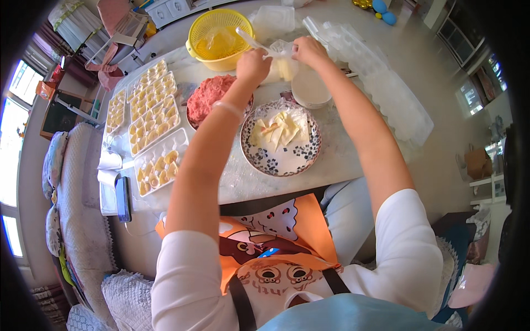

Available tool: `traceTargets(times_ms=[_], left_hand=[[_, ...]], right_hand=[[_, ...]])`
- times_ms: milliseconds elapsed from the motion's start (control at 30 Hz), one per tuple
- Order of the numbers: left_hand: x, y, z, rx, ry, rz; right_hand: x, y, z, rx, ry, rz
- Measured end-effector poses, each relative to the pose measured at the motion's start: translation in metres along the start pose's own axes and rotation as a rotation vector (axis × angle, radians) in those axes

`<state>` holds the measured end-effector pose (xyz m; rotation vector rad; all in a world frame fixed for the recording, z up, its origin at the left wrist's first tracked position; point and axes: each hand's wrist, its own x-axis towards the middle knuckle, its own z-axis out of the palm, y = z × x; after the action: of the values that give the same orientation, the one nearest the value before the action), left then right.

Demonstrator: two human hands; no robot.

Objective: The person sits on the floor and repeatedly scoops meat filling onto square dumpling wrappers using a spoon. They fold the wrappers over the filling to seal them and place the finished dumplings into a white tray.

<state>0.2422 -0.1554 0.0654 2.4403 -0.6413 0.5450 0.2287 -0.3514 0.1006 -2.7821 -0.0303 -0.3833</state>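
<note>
Both my arms reach over the table, hands raised at its far side. Between them hangs a clear plastic bag (pixel 285 66) with something pale yellow in it. My left hand (pixel 254 66) is closed at the bag's left edge, beside a whitish strip (pixel 246 37) whose kind I cannot make out. My right hand (pixel 309 51) pinches its upper right edge. Nearer me, a patterned plate (pixel 269 163) bears folded pale wrappers (pixel 281 129) on clear film. A white bowl (pixel 311 91) stands below my right hand. Left of the plate, a bowl of pink minced meat (pixel 211 95) is partly behind my left forearm.
White compartment trays of dumplings (pixel 154 126) line the table's left side. A yellow strainer basket (pixel 221 38) stands at the far edge. Stacked clear plastic trays (pixel 386 91) lie along the right. A phone (pixel 122 198) with a cable leans at the near left corner.
</note>
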Motion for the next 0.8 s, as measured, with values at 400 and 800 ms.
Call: traceTargets(times_ms=[400,800], left_hand=[[0.024,-0.019,0.003,0.024,-0.084,-0.132],[-0.015,0.026,-0.091,-1.077,-0.331,-0.196]], right_hand=[[0.013,0.078,-0.042,0.175,0.266,0.159],[-0.045,0.047,-0.031,0.323,0.341,-0.181]])
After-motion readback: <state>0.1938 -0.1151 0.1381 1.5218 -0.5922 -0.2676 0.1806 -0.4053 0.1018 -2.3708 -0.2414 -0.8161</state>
